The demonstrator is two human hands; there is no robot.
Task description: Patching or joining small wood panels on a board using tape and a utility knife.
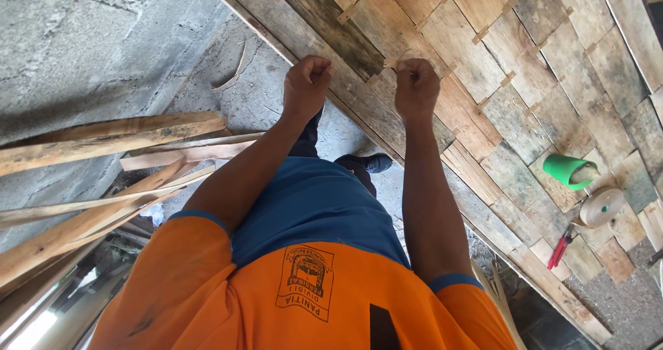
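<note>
From my remote station I see 2 hands raised over a large woven panel of flat wooden strips (483,67): my left hand (306,82) is clenched into a fist at the panel's near edge, though I cannot tell what it grips, and my right hand (416,86) is clenched on a thin pale strip end (392,62) that sticks out of the weave. On the panel, well apart to the right, lie a green cup (568,170), a roll of tan tape (601,207) and red-handled pliers (559,248); loose wooden slats (103,139) lie on the concrete floor (83,39) at left.
</note>
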